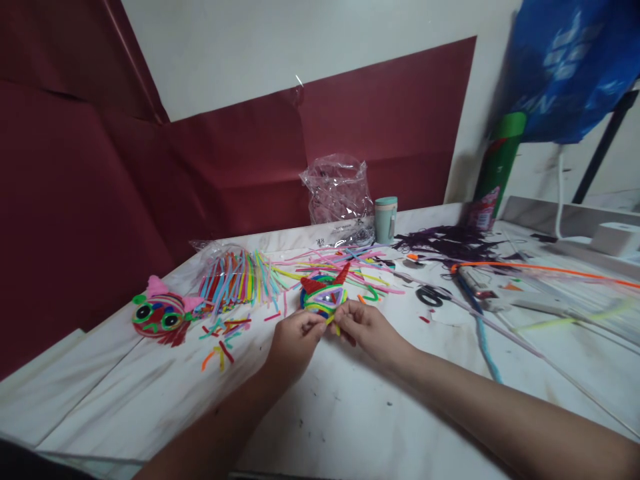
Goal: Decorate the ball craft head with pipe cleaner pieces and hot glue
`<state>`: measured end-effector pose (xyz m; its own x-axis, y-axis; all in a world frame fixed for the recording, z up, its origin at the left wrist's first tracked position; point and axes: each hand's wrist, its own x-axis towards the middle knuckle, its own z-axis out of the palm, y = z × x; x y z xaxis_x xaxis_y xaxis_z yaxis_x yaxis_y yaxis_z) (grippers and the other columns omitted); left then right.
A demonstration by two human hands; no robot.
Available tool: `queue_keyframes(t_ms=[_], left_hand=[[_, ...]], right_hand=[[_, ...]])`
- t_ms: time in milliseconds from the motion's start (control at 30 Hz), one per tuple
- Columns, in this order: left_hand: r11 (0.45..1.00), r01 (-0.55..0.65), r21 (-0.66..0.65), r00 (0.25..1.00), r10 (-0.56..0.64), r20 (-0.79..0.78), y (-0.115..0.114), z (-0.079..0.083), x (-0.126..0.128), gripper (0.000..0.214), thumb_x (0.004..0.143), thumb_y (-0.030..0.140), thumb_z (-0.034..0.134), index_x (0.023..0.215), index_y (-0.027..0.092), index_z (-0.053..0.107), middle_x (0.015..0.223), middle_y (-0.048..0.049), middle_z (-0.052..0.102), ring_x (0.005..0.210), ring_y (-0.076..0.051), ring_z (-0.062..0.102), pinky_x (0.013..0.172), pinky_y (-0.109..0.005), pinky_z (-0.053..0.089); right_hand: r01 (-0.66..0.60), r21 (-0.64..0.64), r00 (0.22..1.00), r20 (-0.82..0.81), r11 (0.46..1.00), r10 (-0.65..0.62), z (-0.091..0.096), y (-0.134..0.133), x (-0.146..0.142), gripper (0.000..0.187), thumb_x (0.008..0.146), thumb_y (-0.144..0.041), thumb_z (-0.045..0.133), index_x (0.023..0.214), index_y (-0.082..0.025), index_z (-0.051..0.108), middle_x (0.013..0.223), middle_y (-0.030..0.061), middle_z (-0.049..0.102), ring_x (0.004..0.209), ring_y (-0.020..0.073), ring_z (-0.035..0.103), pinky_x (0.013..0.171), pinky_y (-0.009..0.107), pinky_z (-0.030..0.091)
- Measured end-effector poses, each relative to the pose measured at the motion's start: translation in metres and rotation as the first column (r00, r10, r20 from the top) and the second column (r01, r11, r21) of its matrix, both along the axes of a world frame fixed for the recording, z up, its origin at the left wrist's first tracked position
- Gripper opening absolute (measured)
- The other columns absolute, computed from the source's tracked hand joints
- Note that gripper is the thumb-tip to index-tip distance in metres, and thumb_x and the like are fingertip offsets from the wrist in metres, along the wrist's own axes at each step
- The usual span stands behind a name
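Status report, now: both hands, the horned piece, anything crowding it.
Left hand, right hand: fingers closed at near edge of horned craft piece. Red horns uppermost. Loose fuzzy strips close behind; black-handled scissors off right, clear of hands.

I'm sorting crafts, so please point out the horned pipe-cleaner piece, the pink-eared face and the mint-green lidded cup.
Horned pipe-cleaner piece (327, 298): head view, middle of its front.
Pink-eared face (158, 319): head view, between its eyes.
Mint-green lidded cup (385, 225): head view, side of its body.
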<state>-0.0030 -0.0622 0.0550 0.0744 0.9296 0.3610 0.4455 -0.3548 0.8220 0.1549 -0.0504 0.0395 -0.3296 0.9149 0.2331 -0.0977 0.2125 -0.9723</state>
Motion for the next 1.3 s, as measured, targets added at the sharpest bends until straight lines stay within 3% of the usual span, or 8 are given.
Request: queue_keyframes(t_ms=[167,400,667,833,1000,1133,1233,1300], left_hand=[[0.973,0.031,0.227,0.963,0.032,-0.266,-0.001,-0.004,-0.002,0.016,0.073,0.019,0.058,0.058,0.020,0.065,0.055,0.0001,0.052,0.054,-0.013,0.047,0.056,-0.024,0.032],[0.936,-0.001,0.351,0.963,0.096,-0.253,-0.004,-0.003,0.006,0.020,0.073,0.016,0.055,0.053,0.020,0.056,0.053,0.0005,0.049,0.052,-0.013,0.043,0.057,-0.025,0.031],[0.996,-0.074,-0.039,0.993,0.077,0.093,-0.005,0.003,0.011,0.020,0.074,0.033,0.054,0.070,0.016,0.065,0.048,0.0036,0.050,0.046,-0.012,0.046,0.046,-0.022,0.032],[0.996,-0.087,-0.035,0.988,0.091,0.122,-0.001,0.008,0.004,0.025,0.072,0.037,0.056,0.071,0.015,0.068,0.050,0.0039,0.050,0.048,-0.010,0.044,0.047,-0.020,0.033],[0.990,0.069,-0.123,0.995,-0.060,0.077,-0.001,0.008,0.008,0.018,0.071,0.031,0.059,0.070,0.014,0.066,0.058,0.0000,0.061,0.053,-0.012,0.051,0.050,-0.021,0.038],[0.982,0.071,0.176,0.973,-0.030,-0.228,-0.001,0.001,0.006,0.016,0.079,0.022,0.051,0.071,0.016,0.064,0.067,-0.0031,0.064,0.063,-0.015,0.057,0.059,-0.024,0.043],[0.850,0.237,0.471,0.828,0.077,-0.555,0.001,-0.007,-0.004,0.026,0.084,0.015,0.041,0.064,0.016,0.058,0.061,-0.0042,0.059,0.061,-0.016,0.055,0.057,-0.026,0.040],[0.753,0.375,0.540,0.720,0.131,-0.682,0.002,-0.009,-0.010,0.029,0.084,0.010,0.038,0.060,0.017,0.054,0.058,-0.0046,0.056,0.058,-0.016,0.053,0.055,-0.027,0.038]], right_hand=[[0.006,0.032,1.000,0.015,0.999,-0.007,-0.006,0.000,-0.002,0.031,0.077,-0.049,0.057,0.071,-0.019,0.051,0.058,-0.0037,0.053,0.047,0.0082,0.040,0.047,0.022,0.031],[0.148,0.216,0.974,0.136,0.965,-0.179,-0.009,0.000,-0.001,0.014,0.074,-0.030,0.055,0.066,-0.020,0.051,0.057,-0.0042,0.046,0.055,0.0116,0.042,0.054,0.024,0.034],[0.223,0.284,0.946,0.168,0.933,-0.277,-0.004,-0.004,0.003,0.015,0.079,-0.028,0.048,0.066,-0.020,0.050,0.060,-0.0019,0.050,0.056,0.0128,0.046,0.055,0.025,0.036],[0.223,0.303,0.941,0.181,0.926,-0.286,-0.005,-0.002,0.004,0.016,0.081,-0.029,0.048,0.068,-0.019,0.052,0.060,-0.0019,0.050,0.056,0.0126,0.046,0.053,0.024,0.036],[0.221,0.380,0.930,0.197,0.898,-0.312,-0.006,-0.004,0.002,0.014,0.081,-0.022,0.049,0.067,-0.020,0.050,0.058,-0.0033,0.048,0.054,0.0118,0.046,0.052,0.023,0.037],[0.161,0.524,0.884,0.299,0.836,-0.359,-0.005,-0.005,0.005,0.012,0.083,-0.016,0.048,0.073,-0.019,0.054,0.064,0.0001,0.056,0.059,0.0136,0.051,0.055,0.024,0.040],[-0.023,0.714,0.828,0.405,0.699,-0.387,-0.004,-0.001,0.009,0.015,0.085,-0.013,0.046,0.076,-0.019,0.057,0.074,0.0056,0.062,0.073,0.0176,0.056,0.066,0.028,0.044],[-0.181,0.764,0.807,0.475,0.620,-0.350,-0.004,0.002,0.012,0.017,0.086,-0.011,0.046,0.076,-0.019,0.058,0.077,0.0071,0.064,0.080,0.0188,0.058,0.072,0.030,0.044]])
